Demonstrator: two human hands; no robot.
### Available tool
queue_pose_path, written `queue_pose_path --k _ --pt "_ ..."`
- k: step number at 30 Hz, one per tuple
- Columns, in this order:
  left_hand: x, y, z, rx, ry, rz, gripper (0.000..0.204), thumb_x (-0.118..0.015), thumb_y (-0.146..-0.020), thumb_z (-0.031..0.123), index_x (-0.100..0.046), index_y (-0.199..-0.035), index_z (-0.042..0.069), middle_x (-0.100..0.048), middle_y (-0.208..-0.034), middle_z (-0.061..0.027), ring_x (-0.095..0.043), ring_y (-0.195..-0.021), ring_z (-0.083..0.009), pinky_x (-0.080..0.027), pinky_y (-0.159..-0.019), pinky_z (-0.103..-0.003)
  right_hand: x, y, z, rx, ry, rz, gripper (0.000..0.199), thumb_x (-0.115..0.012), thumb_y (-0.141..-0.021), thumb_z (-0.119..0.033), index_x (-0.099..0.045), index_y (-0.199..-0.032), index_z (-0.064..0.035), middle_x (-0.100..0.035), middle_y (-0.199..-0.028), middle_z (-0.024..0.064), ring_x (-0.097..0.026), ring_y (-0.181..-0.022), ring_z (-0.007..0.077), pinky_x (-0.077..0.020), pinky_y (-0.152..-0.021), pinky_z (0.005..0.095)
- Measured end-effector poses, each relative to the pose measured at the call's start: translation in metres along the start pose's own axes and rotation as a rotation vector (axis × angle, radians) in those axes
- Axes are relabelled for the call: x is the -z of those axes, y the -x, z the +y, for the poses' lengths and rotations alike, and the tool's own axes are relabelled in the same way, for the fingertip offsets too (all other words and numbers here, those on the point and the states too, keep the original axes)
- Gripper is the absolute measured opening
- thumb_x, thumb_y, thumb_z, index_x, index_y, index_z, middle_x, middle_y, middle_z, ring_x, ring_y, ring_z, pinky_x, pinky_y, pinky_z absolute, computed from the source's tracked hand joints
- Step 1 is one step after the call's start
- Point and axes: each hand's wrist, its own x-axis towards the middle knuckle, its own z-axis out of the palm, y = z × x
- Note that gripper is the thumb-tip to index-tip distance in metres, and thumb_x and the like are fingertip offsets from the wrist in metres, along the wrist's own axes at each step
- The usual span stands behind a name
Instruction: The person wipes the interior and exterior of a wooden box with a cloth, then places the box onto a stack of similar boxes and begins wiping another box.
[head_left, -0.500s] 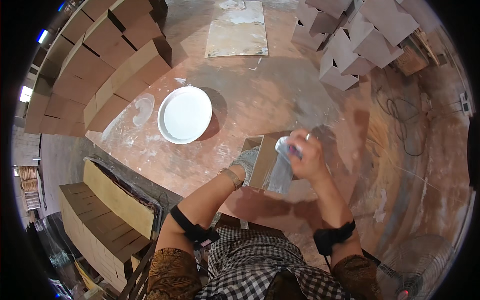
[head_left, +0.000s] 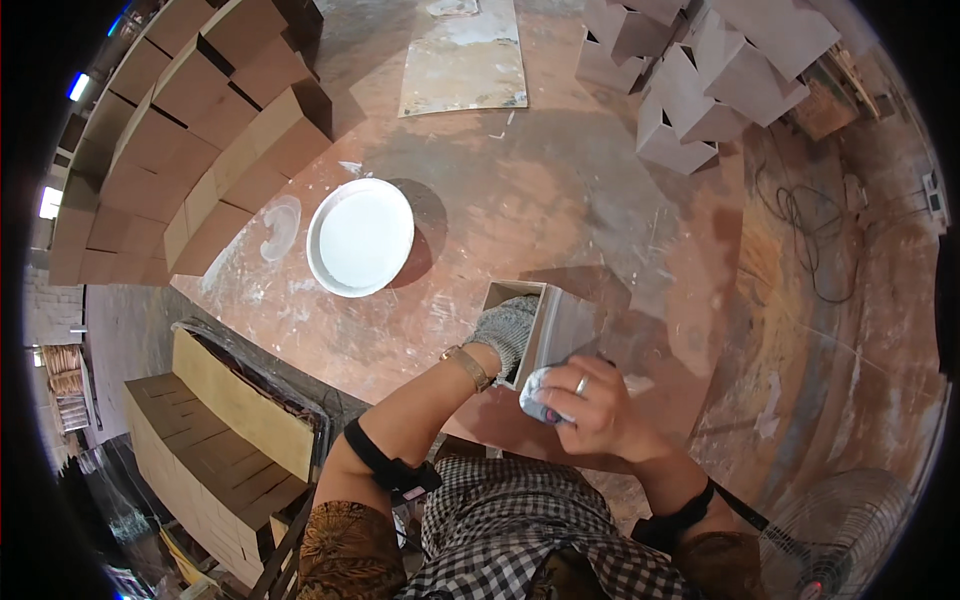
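Note:
My left hand [head_left: 508,325], in a grey knitted glove, reaches into an open brown cardboard box [head_left: 540,340] and holds it from within; its fingertips are hidden by the box walls. The box's right side bears a wet, whitish, streaky coat [head_left: 573,325]. Bare and with a ring on one finger, my right hand [head_left: 597,405] is closed around a white-smeared brush [head_left: 540,395] with a dark handle, mostly covered by the fingers. The brush is at the near end of the coated side. Up and to the left stands a round white tub [head_left: 360,238] of white paste.
Brown boxes [head_left: 190,120] are stacked at the far left, greyish ones [head_left: 700,90] at the far right. A stained board [head_left: 465,60] lies at the back of the work table [head_left: 470,220]. Flat cardboard [head_left: 215,455] stands at lower left, a fan [head_left: 840,530] at lower right.
My right hand has drawn the brush toward me along the box side, now coated over more of its length. The box has turned, showing more of its opening and the glove.

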Motion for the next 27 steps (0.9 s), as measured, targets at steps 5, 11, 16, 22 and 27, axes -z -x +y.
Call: queue_pose_path --k 5,11,16,22,27 --pt "-0.008 -0.005 -0.001 0.010 0.215 0.082 0.035 -0.053 -0.079 0.032 -0.061 -0.100 0.005 -0.061 -0.102 -0.0177 -0.058 -0.094 -0.0310 -0.046 -0.080 -0.037 0.011 -0.042 0.041 -0.151 0.076 0.337 0.026 -0.054 -0.052 -0.002 -0.061 -0.077 -0.0036 -0.059 -0.079 0.0104 -0.058 -0.067 0.0280 -0.0481 -0.059 0.0364" --pt "-0.013 -0.005 -0.001 -0.056 -0.109 0.050 0.033 -0.053 -0.078 0.030 -0.062 -0.095 0.004 -0.061 -0.099 -0.0176 -0.059 -0.090 -0.0310 -0.047 -0.077 -0.037 0.003 -0.004 -0.006 0.053 -0.029 -0.006 0.026 -0.055 -0.055 -0.001 -0.062 -0.080 -0.0042 -0.060 -0.081 0.0119 -0.057 -0.066 0.0295 -0.0476 -0.059 0.0361" --pt "-0.015 -0.011 -0.005 -0.064 0.075 0.104 0.032 -0.052 -0.079 0.030 -0.062 -0.093 0.003 -0.062 -0.096 -0.0191 -0.060 -0.090 -0.0310 -0.047 -0.077 -0.038 0.012 -0.037 0.040 0.065 0.072 0.274 0.024 -0.054 -0.053 -0.002 -0.060 -0.077 -0.0034 -0.060 -0.080 0.0098 -0.053 -0.063 0.0273 -0.0461 -0.055 0.0347" --pt "-0.020 -0.010 -0.013 -0.143 -0.045 0.104 0.031 -0.052 -0.079 0.029 -0.061 -0.092 0.003 -0.062 -0.093 -0.0189 -0.060 -0.087 -0.0319 -0.047 -0.074 -0.039 0.005 0.003 0.014 0.175 -0.049 0.048 0.018 -0.056 -0.052 -0.003 -0.059 -0.070 -0.0046 -0.060 -0.080 0.0050 -0.049 -0.059 0.0236 -0.0428 -0.053 0.0326" --pt "-0.034 -0.020 -0.033 -0.163 -0.014 0.216 0.032 -0.054 -0.079 0.032 -0.061 -0.096 0.006 -0.062 -0.095 -0.0170 -0.060 -0.087 -0.0317 -0.047 -0.075 -0.040 0.019 -0.019 0.053 0.006 0.103 0.331 0.023 -0.053 -0.053 -0.002 -0.061 -0.075 -0.0048 -0.061 -0.081 0.0056 -0.049 -0.061 0.0265 -0.0422 -0.056 0.0355"
